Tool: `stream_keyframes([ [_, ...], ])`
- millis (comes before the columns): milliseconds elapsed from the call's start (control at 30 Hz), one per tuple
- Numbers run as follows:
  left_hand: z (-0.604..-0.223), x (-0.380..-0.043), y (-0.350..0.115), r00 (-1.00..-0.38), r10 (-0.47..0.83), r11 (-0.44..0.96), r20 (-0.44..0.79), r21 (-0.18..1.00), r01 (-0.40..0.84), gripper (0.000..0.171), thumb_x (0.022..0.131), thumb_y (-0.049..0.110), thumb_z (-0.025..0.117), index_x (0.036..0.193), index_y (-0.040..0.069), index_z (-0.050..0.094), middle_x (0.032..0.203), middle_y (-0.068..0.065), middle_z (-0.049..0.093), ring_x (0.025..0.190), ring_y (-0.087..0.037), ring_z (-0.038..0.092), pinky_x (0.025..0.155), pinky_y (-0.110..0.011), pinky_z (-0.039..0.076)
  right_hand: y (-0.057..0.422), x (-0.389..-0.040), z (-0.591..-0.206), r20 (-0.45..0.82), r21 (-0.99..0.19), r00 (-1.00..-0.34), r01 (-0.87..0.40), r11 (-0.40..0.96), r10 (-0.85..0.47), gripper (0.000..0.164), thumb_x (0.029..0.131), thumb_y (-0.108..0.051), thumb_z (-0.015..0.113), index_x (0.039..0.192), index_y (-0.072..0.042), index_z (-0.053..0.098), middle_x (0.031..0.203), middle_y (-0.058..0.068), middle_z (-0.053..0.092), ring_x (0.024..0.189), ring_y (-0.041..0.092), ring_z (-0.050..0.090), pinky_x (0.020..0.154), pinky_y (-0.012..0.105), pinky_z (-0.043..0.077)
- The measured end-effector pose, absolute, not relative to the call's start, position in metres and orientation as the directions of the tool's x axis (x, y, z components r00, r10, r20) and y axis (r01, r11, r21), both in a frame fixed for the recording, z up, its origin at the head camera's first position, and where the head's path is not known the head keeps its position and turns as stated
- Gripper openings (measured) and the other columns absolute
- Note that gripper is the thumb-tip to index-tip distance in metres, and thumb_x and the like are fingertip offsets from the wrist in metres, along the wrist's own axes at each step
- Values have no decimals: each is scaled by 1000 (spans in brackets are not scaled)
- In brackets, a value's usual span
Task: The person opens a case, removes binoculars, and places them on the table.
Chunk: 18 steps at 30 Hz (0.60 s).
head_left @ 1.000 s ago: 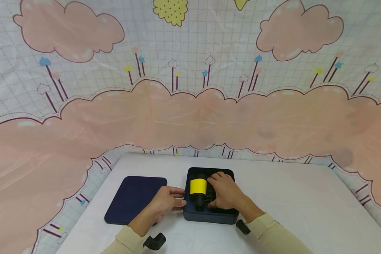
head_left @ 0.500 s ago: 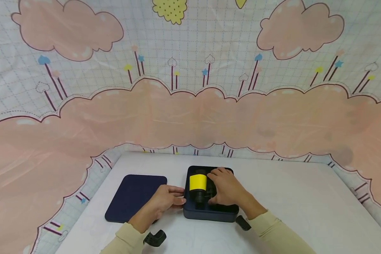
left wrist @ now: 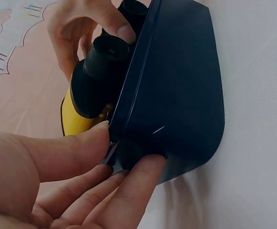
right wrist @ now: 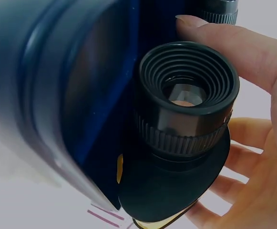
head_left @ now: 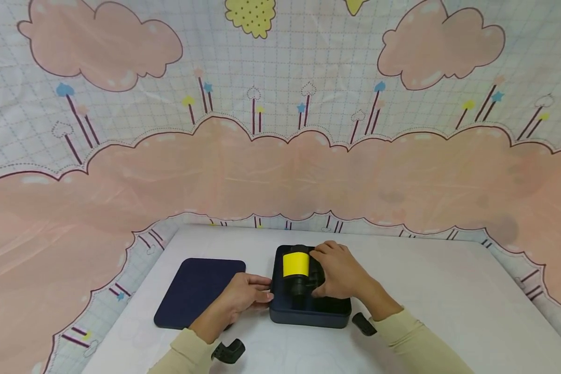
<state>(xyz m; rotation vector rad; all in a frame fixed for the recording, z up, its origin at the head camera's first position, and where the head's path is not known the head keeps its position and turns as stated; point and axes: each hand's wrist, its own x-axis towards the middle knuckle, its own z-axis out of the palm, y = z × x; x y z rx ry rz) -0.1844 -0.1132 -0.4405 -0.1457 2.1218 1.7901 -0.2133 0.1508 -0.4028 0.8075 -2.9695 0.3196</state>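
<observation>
Yellow-and-black binoculars point(head_left: 296, 265) tilt over the inside of an uncovered navy box point(head_left: 308, 318). My right hand point(head_left: 343, 272) grips their right barrel, with the thumb close to the eyepieces and the fingers wrapped round the far side. An eyepiece point(right wrist: 186, 121) fills the middle of the right wrist view, close beside the box's rim. At the box's left side, my left hand point(head_left: 243, 296) touches the wall with extended fingers and thumb. In the left wrist view the thumb point(left wrist: 88, 150) reaches the rim and a finger point(left wrist: 140, 188) rests against the outer wall.
A flat navy lid point(head_left: 198, 291) lies left of the box on the white table point(head_left: 430, 291), partly behind the left hand. Black wrist-camera mounts point(head_left: 229, 351) stick out by both sleeves. A patterned cloth backdrop point(head_left: 280, 176) rises behind the table.
My right hand has raised the binoculars and shifted them slightly to the right within the box's outline, tilting them. The left hand, box and lid have stayed in place.
</observation>
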Motion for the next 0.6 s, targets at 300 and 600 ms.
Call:
stream_keyframes([
  [300,-442,-184,-113,-931,142,205,-336,930,-304,45,85,-11,76,129,-10,66,122,-23,73,91,-20,74,86,-44,65,163,-212,-396,121,-186,-859,-512,838,-498,91,69,-46,96,142,-3,61,143,13,63,138,37,49,119,64,38],
  [600,-443,-185,-115,-933,156,189,-326,937,-295,45,85,-12,76,129,-12,65,123,-24,73,92,-20,74,83,-42,66,178,-210,-389,140,-171,-860,-509,844,-490,90,69,-44,96,141,-3,61,142,14,63,138,38,49,119,64,39],
])
